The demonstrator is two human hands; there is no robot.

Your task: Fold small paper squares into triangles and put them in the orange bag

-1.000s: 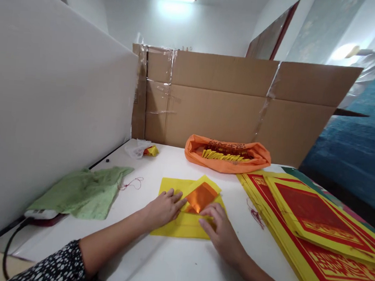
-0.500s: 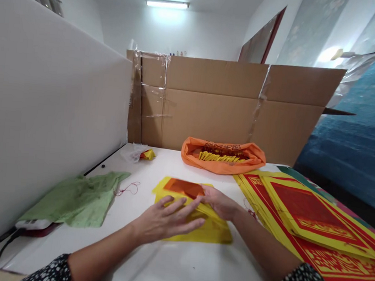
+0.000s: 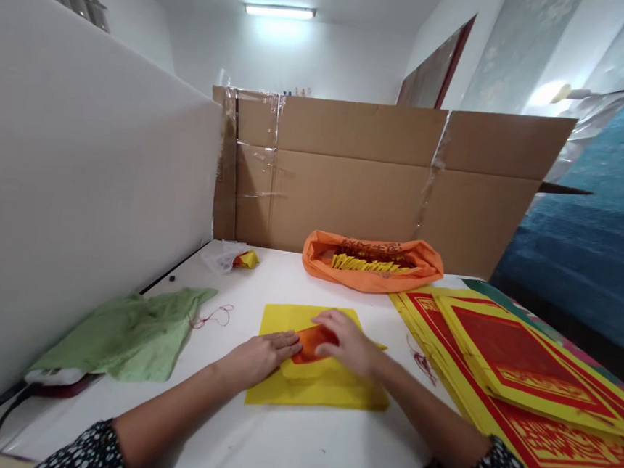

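Note:
A yellow sheet (image 3: 309, 395) lies flat on the white table, with a smaller folded yellow paper on it that bears an orange-red patch (image 3: 312, 343). My left hand (image 3: 263, 356) rests with fingers close together on the left edge of the folded paper, its fingertips at the patch. My right hand (image 3: 349, 344) arches over the right side of the patch, fingers apart and curved, thumb near the paper and slightly blurred. Whether it grips any paper is not clear.
Behind the sheet sits an orange bag (image 3: 370, 281) of yellow papers. Red-and-yellow printed sheets (image 3: 525, 355) are stacked on the right. A green cloth (image 3: 122, 334), red thread (image 3: 214, 316) and a plastic bag (image 3: 222, 257) lie left. Cardboard (image 3: 348, 193) stands behind.
The folded paper with the orange-red patch has come down and nearer, onto the yellow sheet. My left hand has moved from over it to its left edge; my right hand now reaches over the patch.

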